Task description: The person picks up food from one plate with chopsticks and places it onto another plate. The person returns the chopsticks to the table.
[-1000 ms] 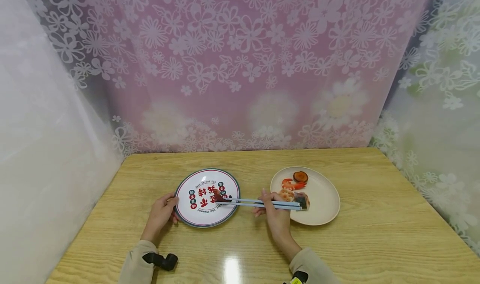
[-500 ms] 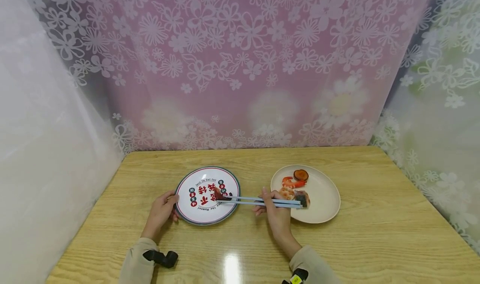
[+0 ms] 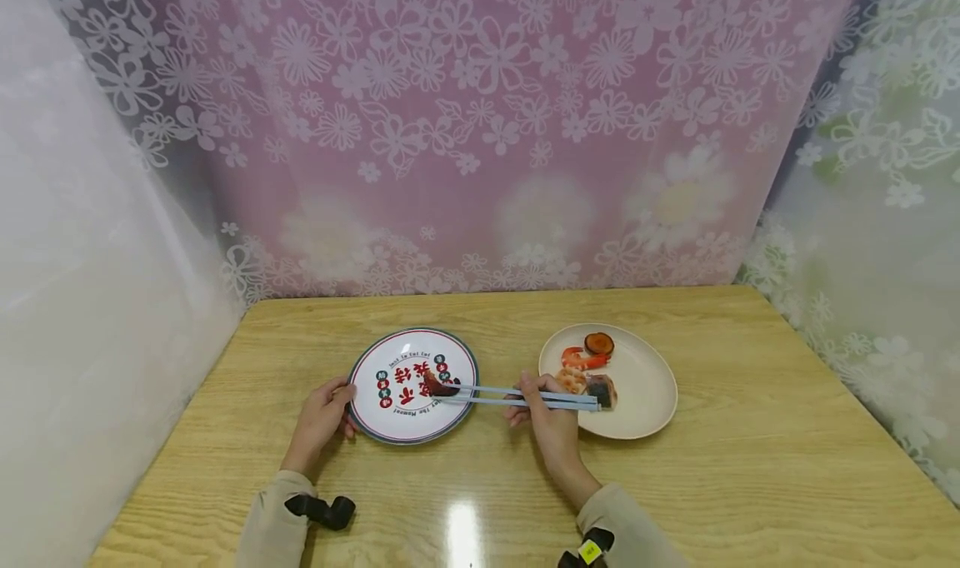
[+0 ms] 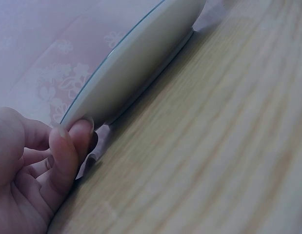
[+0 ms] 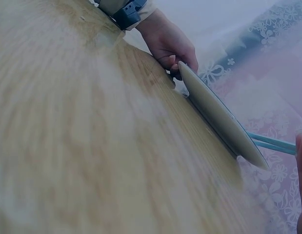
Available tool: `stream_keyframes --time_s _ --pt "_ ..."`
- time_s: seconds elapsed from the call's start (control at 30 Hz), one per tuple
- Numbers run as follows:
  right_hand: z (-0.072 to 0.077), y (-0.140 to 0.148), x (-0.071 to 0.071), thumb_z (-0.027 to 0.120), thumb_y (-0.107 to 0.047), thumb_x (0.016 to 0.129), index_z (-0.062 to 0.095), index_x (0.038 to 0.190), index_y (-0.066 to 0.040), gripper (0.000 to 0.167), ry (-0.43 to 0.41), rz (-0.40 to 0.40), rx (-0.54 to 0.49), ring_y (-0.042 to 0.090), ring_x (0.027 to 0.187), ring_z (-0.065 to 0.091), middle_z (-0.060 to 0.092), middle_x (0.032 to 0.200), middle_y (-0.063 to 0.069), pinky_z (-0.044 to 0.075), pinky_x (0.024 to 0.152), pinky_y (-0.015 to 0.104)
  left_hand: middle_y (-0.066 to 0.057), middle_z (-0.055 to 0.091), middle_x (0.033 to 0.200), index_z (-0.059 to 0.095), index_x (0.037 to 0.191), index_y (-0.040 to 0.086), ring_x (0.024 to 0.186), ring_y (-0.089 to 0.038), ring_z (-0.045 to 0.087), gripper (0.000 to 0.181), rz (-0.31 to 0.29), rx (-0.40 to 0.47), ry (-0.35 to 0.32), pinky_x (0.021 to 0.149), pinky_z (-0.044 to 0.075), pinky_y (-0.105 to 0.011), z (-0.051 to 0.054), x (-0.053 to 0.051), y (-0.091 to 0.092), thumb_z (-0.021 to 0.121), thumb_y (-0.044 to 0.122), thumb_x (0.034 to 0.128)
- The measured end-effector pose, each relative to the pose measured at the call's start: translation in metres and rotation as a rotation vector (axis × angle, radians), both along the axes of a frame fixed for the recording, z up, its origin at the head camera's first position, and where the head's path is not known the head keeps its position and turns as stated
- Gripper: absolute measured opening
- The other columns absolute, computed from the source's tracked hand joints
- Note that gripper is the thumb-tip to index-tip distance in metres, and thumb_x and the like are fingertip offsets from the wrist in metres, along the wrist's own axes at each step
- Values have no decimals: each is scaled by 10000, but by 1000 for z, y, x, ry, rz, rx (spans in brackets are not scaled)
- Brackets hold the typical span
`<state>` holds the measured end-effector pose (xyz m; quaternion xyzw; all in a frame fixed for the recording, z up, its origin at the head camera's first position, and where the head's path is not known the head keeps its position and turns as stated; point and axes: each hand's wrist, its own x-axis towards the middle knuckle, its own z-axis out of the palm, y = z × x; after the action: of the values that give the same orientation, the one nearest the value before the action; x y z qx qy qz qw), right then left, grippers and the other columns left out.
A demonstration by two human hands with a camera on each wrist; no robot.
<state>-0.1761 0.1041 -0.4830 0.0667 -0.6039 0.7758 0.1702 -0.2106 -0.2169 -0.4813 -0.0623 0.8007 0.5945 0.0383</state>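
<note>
My left hand (image 3: 322,418) pinches the left rim of a white plate (image 3: 375,360) with a dark edge, red and green printing. The left wrist view shows thumb and fingers at the rim of the plate (image 4: 136,63), which stands on the table. My right hand (image 3: 551,422) holds a pair of light blue chopsticks (image 3: 495,396), crossing the white plate's right rim. Their tips are at a dark reddish-brown food piece (image 3: 438,383) on the plate; whether they grip it I cannot tell. In the right wrist view the chopsticks (image 5: 272,143) show behind the plate's edge.
A beige oval plate (image 3: 645,385) stands to the right, partly behind my right hand. On its left side lie a shrimp (image 3: 585,358), a round brown slice (image 3: 599,344), a pale orange piece (image 3: 572,380) and a dark-banded piece (image 3: 602,391). A floral curtain hangs behind the table.
The chopsticks are spread slightly wider at the food piece than before. Both hands and plates keep their places; the whole view has shifted a little.
</note>
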Motion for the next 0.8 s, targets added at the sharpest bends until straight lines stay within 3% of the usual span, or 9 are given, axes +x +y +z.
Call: stream_keyframes --time_s 0.27,0.53,0.8 --pt "6 6 -1 531 -156 1000 550 911 193 361 -39 -16 -13 149 508 630 651 750 277 515 437 274 -54 581 588 449 1354 -86 441 -148 532 405 -3 -3 -2 442 480 -276 0 -1 -1 443 126 1010" --pt "20 25 -7 529 -195 1002 547 940 208 408 -55 -83 -59 147 490 618 685 703 112 498 434 240 -55 586 599 438 1363 -91 444 -141 534 414 -12 1 1 447 483 -278 2 -1 -2 441 127 1012" --pt "31 56 -14 558 -257 985 514 972 235 493 -52 -168 -116 131 500 625 691 688 77 507 464 215 -63 579 594 459 1347 -86 441 -149 531 397 -4 11 2 442 484 -277 1 1 -1 446 114 1005"
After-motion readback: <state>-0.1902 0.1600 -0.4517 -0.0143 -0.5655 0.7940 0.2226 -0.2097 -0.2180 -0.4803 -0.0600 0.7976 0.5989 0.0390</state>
